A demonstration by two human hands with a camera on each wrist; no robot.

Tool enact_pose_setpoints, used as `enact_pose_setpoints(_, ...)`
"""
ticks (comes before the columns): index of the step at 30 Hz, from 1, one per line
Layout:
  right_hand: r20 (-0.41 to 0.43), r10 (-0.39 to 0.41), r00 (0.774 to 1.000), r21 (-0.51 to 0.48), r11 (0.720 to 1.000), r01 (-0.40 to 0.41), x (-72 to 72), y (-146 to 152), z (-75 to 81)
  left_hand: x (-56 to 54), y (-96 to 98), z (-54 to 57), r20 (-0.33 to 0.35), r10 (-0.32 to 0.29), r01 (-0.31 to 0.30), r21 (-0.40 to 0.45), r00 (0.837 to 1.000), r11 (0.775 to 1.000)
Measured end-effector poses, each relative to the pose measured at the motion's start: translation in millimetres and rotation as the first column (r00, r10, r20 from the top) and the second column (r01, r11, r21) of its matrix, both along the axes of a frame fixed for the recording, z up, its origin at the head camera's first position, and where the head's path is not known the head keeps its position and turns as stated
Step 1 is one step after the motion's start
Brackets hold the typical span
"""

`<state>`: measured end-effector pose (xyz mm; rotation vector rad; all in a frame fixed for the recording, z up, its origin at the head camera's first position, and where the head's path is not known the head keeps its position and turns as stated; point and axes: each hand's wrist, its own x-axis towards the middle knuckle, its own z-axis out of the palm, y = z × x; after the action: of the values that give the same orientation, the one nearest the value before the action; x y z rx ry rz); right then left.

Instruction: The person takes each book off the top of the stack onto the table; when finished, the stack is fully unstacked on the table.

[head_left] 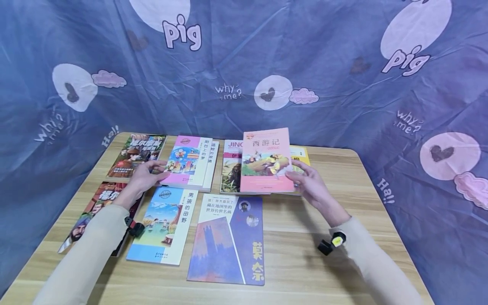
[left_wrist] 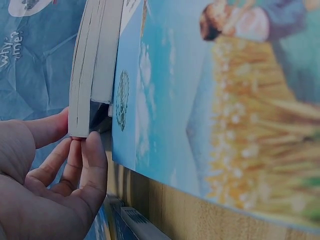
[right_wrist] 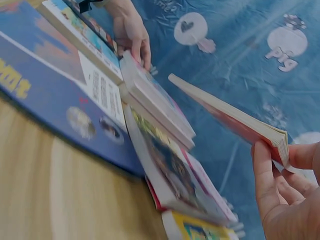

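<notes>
Raised above the table in the head view is a pink book (head_left: 264, 169) with Chinese lettering and a picture of figures. My right hand (head_left: 310, 184) pinches its right edge, the thumb and fingers on opposite covers (right_wrist: 235, 120). My left hand (head_left: 146, 176) grips the left side of a purple-pink book (head_left: 187, 159); the left wrist view shows thumb and fingertips on either side of its page block (left_wrist: 80, 90). That book lies over another white-spined book (head_left: 212, 167). Partly hidden behind the pink book are a book with a pirate-like figure (head_left: 230, 176) and a yellow book (head_left: 303, 151).
Two comic-style books (head_left: 139, 154) (head_left: 89, 216) lie at the table's left. A blue-covered book (head_left: 162, 226) and a large purple book (head_left: 228, 241) lie in front. Bare wood tabletop (head_left: 354, 203) extends to the right. A blue printed cloth (head_left: 244, 55) hangs behind.
</notes>
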<state>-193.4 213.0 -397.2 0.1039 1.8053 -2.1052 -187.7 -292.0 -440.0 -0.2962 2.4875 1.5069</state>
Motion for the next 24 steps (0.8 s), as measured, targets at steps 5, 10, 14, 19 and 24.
enact_pose_setpoints(5,-0.012,0.001,1.000,-0.028,1.000,-0.001,22.2,33,0.6,-0.5,-0.4,0.1,0.010,0.005,-0.005,-0.001,1.000,1.000)
enact_pose_setpoints(10,-0.039,0.036,0.999,-0.043,0.998,-0.038,46.5,58,-4.9,-1.4,-0.1,0.4,0.009,0.005,-0.005,0.001,1.000,1.000)
enact_pose_setpoints(14,-0.060,0.082,0.995,-0.047,0.995,-0.085,66.8,76,-12.8,-2.5,0.5,0.2,0.016,0.001,-0.001,0.002,1.000,1.000)
enact_pose_setpoints(19,-0.058,0.132,0.990,-0.048,0.990,-0.135,94.2,96,-25.0,-2.9,1.2,-0.3,0.022,0.001,-0.001,0.004,1.000,1.000)
enact_pose_setpoints(24,-0.058,0.188,0.981,-0.051,0.980,-0.190,117.9,113,-36.7,-3.1,1.9,-0.4,0.013,0.002,-0.002,0.002,1.000,1.000)
